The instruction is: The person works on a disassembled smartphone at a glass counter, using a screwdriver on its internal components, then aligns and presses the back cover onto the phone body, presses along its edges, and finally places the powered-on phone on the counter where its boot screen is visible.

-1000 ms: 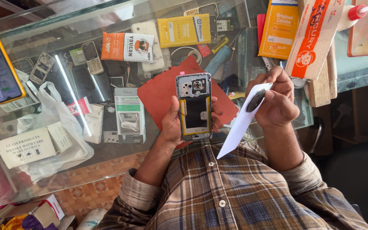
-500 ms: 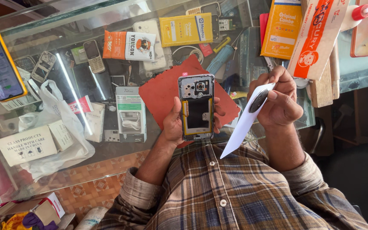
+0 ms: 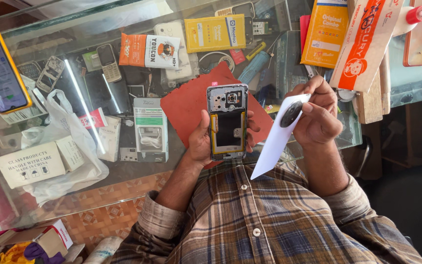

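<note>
Opened phone [image 3: 228, 122] within left fingers [image 3: 251, 128]

Lying flat on the glass counter [image 3: 123, 176]: red mat [image 3: 191, 105] at centre. Just left of the mat, green-and-white earphone pack [image 3: 150, 129]. Farther left, white plastic bag [image 3: 57, 146], yellow-cased phone [image 3: 0, 71]. Beyond the mat, orange packet [image 3: 148, 50], yellow box [image 3: 214, 33].

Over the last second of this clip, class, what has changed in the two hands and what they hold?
Very little. The right hand has drawn slightly closer to the opened phone, bringing along the white strip and the dark oval piece on it. Nothing was picked up or let go. The left hand still holds the phone upright, back cover off, above the red mat on the glass counter.
</note>
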